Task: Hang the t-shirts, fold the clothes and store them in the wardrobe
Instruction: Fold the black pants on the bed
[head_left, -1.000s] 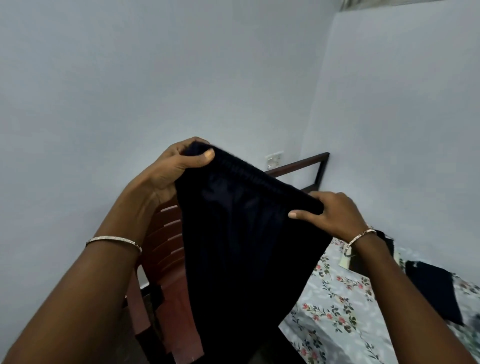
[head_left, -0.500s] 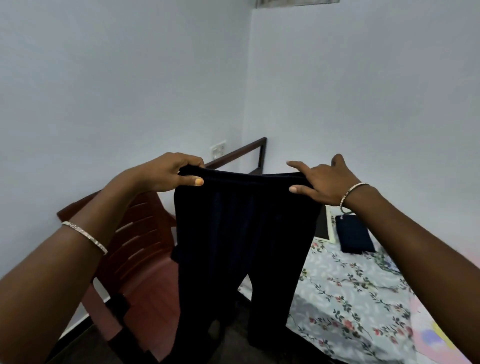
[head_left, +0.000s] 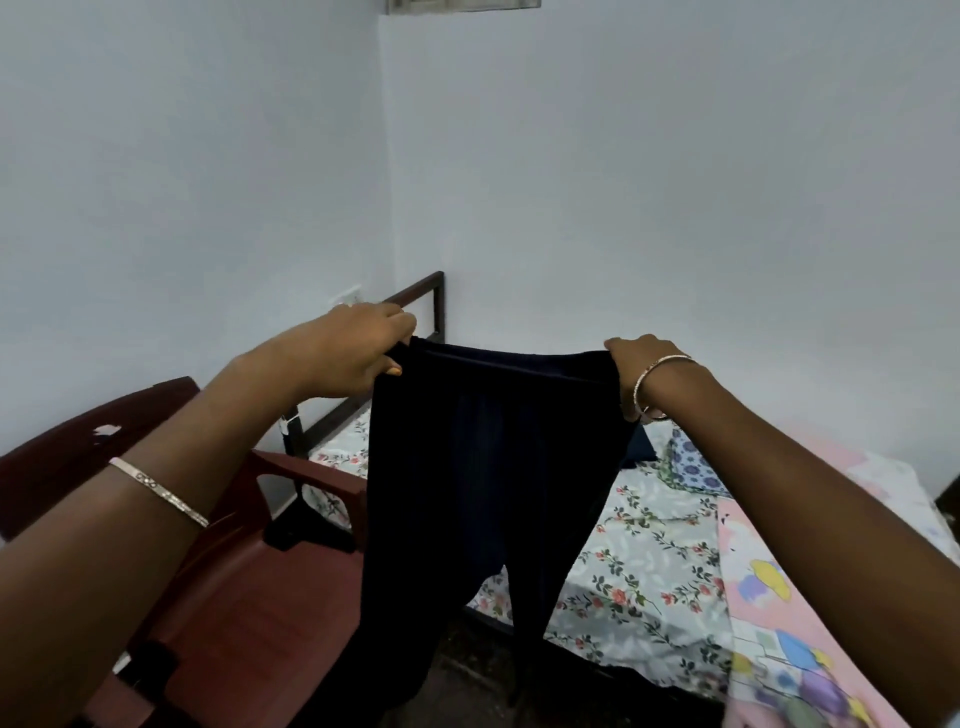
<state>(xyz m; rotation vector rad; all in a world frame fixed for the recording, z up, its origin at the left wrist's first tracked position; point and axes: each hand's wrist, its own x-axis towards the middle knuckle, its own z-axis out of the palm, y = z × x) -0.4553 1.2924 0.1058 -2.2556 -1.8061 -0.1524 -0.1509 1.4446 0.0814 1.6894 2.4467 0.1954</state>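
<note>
A pair of dark navy trousers (head_left: 483, 483) hangs spread out in front of me, waistband stretched flat at the top and both legs dangling toward the floor. My left hand (head_left: 358, 348) pinches the left end of the waistband. My right hand (head_left: 636, 366) grips the right end, its fingers curled round the fabric. The trousers hang over the gap between the chair and the bed.
A dark red plastic chair (head_left: 249, 582) stands at the lower left. A bed with a floral sheet (head_left: 644, 561) and a pink cartoon blanket (head_left: 779, 623) lies to the right, its dark metal headboard (head_left: 426, 296) against the wall. A dark folded cloth (head_left: 641, 449) lies on the bed.
My hands have moved apart and pulled the waistband wide and level. The view has turned right, and more of the bed and chair shows.
</note>
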